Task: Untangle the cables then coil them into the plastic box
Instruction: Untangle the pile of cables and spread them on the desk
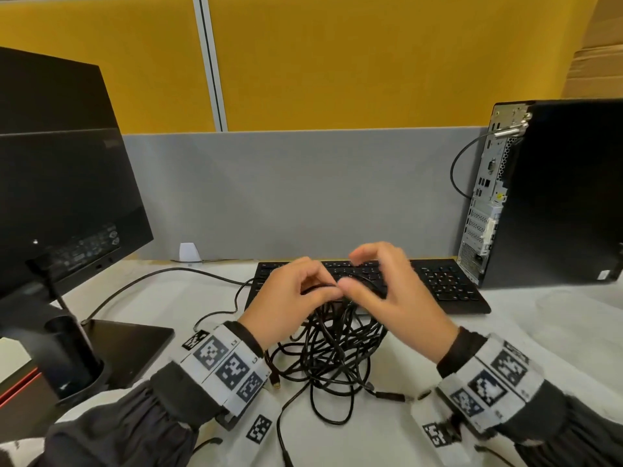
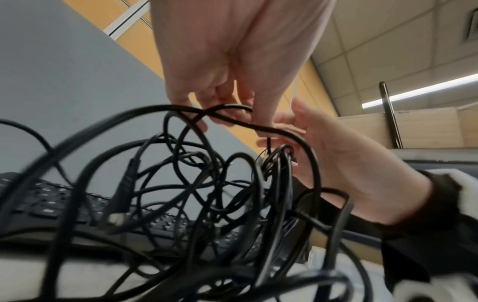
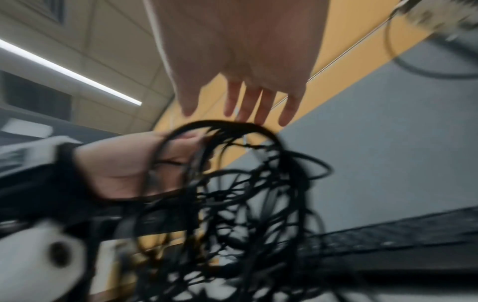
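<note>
Risked, from here: a knot pulled tighter, judged likely if the lifted strands were drawn upward while the lower loops stayed snagged on one another. Risked too: the keyboard dragged or a loose plug whipped free, the bundle sitting right in front of it and one metal connector dangling among the loops.

Seen raised off the counter by its top: the tangled black cables, the lower coils spread on the white surface between the two wrists, near the keyboard and well apart from the monitor and the computer tower. No plastic box in any view.

Held above the bundle, close together and almost touching: left hand, fingers curled and pinching the topmost strands, as confirmed from the left wrist view. Poised just beside it: right hand, fingers spread and loosely bent, clasping nothing plainly, tips at the top of the bundle in the blurred right wrist view.
</note>
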A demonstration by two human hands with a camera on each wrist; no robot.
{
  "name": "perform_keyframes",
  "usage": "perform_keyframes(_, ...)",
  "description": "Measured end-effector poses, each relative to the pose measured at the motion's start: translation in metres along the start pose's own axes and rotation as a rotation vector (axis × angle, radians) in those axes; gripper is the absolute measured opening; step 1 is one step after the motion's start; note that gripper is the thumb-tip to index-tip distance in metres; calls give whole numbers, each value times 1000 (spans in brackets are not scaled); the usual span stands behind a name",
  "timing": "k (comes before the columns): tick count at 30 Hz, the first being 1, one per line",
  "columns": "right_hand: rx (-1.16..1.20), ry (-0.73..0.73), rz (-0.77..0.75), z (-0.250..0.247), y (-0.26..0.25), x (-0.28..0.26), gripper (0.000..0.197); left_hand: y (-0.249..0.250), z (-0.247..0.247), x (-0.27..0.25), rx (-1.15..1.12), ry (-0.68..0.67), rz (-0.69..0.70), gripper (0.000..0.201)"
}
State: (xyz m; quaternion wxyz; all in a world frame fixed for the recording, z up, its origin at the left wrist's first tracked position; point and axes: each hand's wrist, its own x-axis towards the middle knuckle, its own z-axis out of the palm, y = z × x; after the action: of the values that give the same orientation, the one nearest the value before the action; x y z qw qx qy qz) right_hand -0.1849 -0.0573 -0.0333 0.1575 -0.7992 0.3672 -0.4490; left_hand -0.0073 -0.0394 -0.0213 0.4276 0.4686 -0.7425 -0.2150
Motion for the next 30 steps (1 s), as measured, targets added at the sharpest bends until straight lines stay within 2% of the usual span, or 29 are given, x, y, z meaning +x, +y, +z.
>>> perform_keyframes(3, -133, -191, -12, 16, -6, -2, 28, 11, -4, 3, -128, 31, -9, 6)
perform_keyframes(6, -145, -253, 49, 15, 5, -1, 13, 18, -10, 5, -246, 145, -3, 9)
perform_keyframes(12, -258, -330, 176, -14, 24, 7, 38, 12, -28, 6, -603, 419, -133, 22)
perform_keyframes(13, -294, -324, 169, -18, 25, 6, 40, 9, -31, 9, -576, 453, -151, 22)
perform_keyframes(14, -346, -311, 140, -19, 25, 5, 40, 6, -34, 11, -445, 465, -140, 19)
perform_keyframes(16, -476, -274, 52, -16, 16, 0, 35, 1, -35, 14, 113, 427, -22, 12)
perform_keyframes(17, -525, -239, 8, -14, 9, -2, 33, 3, -32, 14, 427, 394, 72, 21)
perform_keyframes(18, -564, -200, -29, -11, 4, -2, 34, 9, -25, 14, 652, 339, 195, 33)
perform_keyframes(20, -613, -143, -84, -8, -3, 1, 52, 32, -7, 14, 839, 95, 312, 41)
perform_keyframes(21, -588, -127, -85, -7, -3, 3, 55, 40, 3, 14, 859, -31, 309, 38)
perform_keyframes(22, -521, -112, -69, -8, -2, 5, 51, 44, 10, 15, 866, -89, 307, 32)
perform_keyframes(23, -441, -107, -45, -8, 2, 6, 45, 45, 13, 17, 834, -76, 298, 26)
perform_keyframes(25, -351, -151, 21, -13, 14, 6, 38, 43, 9, 19, 676, 48, 281, 18)
perform_keyframes(27, -328, -252, 100, -21, 28, 4, 41, 38, -2, 19, 448, 186, 242, 17)
perform_keyframes(29, -304, -307, 148, -29, 35, 0, 42, 30, -19, 24, 293, 323, 144, 21)
perform_keyframes(30, -300, -310, 146, -32, 35, -2, 41, 27, -28, 27, 285, 373, 85, 23)
